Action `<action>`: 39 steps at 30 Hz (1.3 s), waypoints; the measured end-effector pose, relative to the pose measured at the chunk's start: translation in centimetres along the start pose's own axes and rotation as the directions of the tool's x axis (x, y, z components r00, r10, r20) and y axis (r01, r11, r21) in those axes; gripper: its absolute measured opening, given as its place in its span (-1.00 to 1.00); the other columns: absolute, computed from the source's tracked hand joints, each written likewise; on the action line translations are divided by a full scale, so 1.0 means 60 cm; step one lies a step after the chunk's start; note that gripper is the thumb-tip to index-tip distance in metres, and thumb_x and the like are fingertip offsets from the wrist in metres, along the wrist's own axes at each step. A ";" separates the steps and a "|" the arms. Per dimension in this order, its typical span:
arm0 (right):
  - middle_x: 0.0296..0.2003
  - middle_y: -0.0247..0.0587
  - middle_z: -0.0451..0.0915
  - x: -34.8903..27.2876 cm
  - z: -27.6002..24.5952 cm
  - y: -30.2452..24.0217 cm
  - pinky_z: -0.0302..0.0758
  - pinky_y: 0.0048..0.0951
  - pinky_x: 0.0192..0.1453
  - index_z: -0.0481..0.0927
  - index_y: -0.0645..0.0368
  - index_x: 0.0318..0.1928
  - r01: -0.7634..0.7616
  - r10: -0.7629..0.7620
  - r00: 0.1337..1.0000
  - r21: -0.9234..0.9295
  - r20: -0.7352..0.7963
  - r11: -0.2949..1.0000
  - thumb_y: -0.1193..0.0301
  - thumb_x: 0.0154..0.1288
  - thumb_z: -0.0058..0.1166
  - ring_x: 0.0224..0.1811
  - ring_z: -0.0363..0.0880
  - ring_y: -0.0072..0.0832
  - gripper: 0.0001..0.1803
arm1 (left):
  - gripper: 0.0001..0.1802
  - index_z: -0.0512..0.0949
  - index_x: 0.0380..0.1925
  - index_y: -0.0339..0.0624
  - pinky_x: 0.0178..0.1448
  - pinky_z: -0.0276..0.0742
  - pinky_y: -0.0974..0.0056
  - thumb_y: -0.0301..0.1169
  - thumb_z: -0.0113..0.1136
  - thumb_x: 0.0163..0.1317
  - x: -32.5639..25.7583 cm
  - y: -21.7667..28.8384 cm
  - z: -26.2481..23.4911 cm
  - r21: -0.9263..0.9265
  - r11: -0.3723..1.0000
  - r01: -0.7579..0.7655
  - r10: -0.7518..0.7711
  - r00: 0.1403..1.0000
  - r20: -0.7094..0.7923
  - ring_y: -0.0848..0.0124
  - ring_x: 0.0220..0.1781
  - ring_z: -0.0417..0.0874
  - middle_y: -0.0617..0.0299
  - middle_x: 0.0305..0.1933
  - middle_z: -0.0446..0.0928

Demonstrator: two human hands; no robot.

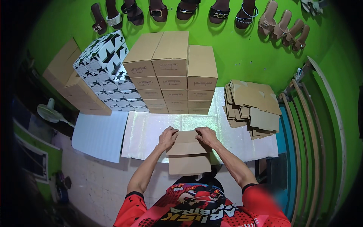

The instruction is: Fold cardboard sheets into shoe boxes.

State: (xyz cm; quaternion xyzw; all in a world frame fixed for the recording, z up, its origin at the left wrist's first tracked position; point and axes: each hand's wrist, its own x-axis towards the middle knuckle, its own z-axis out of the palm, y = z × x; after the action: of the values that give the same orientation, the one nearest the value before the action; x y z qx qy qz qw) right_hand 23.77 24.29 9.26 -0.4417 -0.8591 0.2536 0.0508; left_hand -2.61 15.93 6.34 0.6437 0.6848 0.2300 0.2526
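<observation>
A plain brown cardboard box [188,148], partly folded, lies at the near edge of the table in front of me. One wide flap of it hangs toward my body, past the table edge. My left hand [168,137] grips its far left corner, fingers bent inward. At the far right corner my right hand [206,137] holds it the same way, thumb and fingers curled over the edge. The inner fingertips of both hands are partly hidden by the cardboard.
Stacked brown boxes [170,68] stand at the back, beside white boxes with black stars [102,56]. Flat cardboard pieces [261,109] are piled on the right of the shiny-covered table [147,132]. Sandals [185,13] hang on the green wall. A fan [49,111] is at left.
</observation>
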 end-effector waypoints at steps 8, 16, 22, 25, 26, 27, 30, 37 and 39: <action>0.17 -0.28 0.72 -0.027 -0.025 -0.023 0.50 -0.07 0.34 0.75 -0.02 0.13 0.111 -0.162 0.892 -0.144 -0.422 0.983 0.27 0.36 0.32 0.23 0.60 -0.21 -0.65 | -0.78 0.78 -0.08 -0.21 0.25 0.61 0.03 -0.37 0.33 0.36 -0.026 0.067 -0.044 0.080 0.956 -0.281 0.286 0.844 -0.455 0.00 0.16 0.73 0.04 0.01 0.77; 0.30 -0.31 0.59 -0.167 0.072 -0.026 0.18 0.18 0.45 0.66 -0.08 0.26 0.060 -0.176 0.857 -0.245 -0.484 0.968 0.03 0.41 0.26 0.31 0.49 -0.28 -0.50 | -0.42 0.57 0.35 -0.13 0.53 0.13 -0.44 -0.28 0.40 0.35 -0.168 0.065 0.058 0.194 0.949 -0.247 0.304 0.879 -0.368 0.06 0.32 0.56 0.12 0.13 0.63; -0.04 -0.21 0.61 -0.145 0.049 -0.050 0.20 0.15 0.37 0.52 0.02 0.44 -0.006 -0.141 0.896 -0.329 -0.421 0.944 0.04 0.45 0.19 0.03 0.48 -0.25 -0.36 | -0.33 0.41 0.54 0.00 0.57 -0.12 -0.58 -0.21 0.26 0.45 -0.153 0.084 0.066 0.229 0.968 -0.098 0.161 0.949 -0.273 0.13 0.19 0.54 0.16 0.03 0.54; 0.28 0.00 0.50 -0.130 0.029 -0.039 0.05 0.26 0.55 0.44 -0.01 0.50 0.008 -0.099 0.941 -0.270 -0.324 0.963 0.02 0.43 0.22 0.34 0.40 -0.04 -0.28 | -0.24 0.36 0.57 -0.01 0.60 -0.20 -0.58 -0.18 0.30 0.39 -0.124 0.098 0.042 0.325 0.944 -0.056 0.078 0.995 -0.056 0.06 0.42 0.45 0.05 0.24 0.52; 0.43 0.08 0.41 -0.126 0.023 -0.037 -0.04 0.33 0.62 0.41 -0.03 0.53 0.040 -0.158 0.920 -0.314 -0.359 0.949 0.00 0.42 0.23 0.48 0.33 0.06 -0.24 | -0.24 0.36 0.57 -0.01 0.60 -0.20 -0.58 -0.18 0.30 0.39 -0.117 0.094 0.039 0.326 0.944 -0.051 0.075 0.995 -0.059 0.06 0.42 0.45 0.05 0.24 0.52; 0.64 0.08 0.12 -0.122 0.015 -0.034 -0.22 0.41 0.69 0.30 -0.09 0.61 0.037 -0.105 0.966 -0.274 -0.238 0.961 -0.08 0.43 0.19 0.66 0.07 0.21 -0.16 | -0.20 0.33 0.58 -0.01 0.63 -0.25 -0.57 -0.16 0.32 0.35 -0.110 0.088 0.035 0.338 0.932 -0.133 0.177 0.979 -0.103 0.01 0.54 0.33 -0.02 0.38 0.45; 0.66 0.03 0.11 -0.117 0.020 -0.012 -0.21 0.45 0.68 0.20 -0.13 0.66 0.101 -0.123 0.990 -0.254 -0.071 0.962 -0.15 0.45 0.13 0.69 0.02 0.20 -0.11 | -0.04 0.25 0.61 0.00 0.68 -0.33 -0.53 -0.01 0.39 0.25 -0.087 0.072 0.017 0.314 0.921 -0.232 0.273 0.958 -0.092 -0.06 0.77 0.01 -0.10 0.68 0.19; 0.54 -0.10 0.36 -0.149 0.023 -0.020 0.01 0.47 0.63 0.30 0.01 0.59 0.069 -0.077 0.996 -0.191 -0.033 0.979 -0.21 0.35 0.23 0.60 0.26 0.05 -0.04 | 0.06 0.30 0.58 -0.06 0.66 -0.11 -0.54 0.12 0.46 0.12 -0.083 0.079 -0.013 0.291 0.945 -0.148 0.056 0.952 0.302 -0.01 0.64 0.31 0.00 0.54 0.42; 0.48 -0.11 0.42 -0.160 0.003 -0.036 0.06 0.46 0.62 0.35 0.03 0.56 0.063 -0.068 0.997 -0.146 -0.033 0.987 -0.16 0.32 0.29 0.54 0.32 0.02 -0.06 | -0.13 0.48 0.45 -0.06 0.64 -0.04 -0.52 0.03 0.46 0.16 -0.093 0.090 -0.017 0.173 0.982 -0.077 0.042 0.979 0.200 0.05 0.44 0.54 0.07 0.35 0.59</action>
State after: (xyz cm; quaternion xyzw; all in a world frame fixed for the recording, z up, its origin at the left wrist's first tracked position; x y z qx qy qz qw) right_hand 27.95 15.62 11.43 -0.4203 -0.8882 0.1805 0.0431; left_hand 1.10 10.76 10.88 0.7035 0.6550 0.1104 0.2526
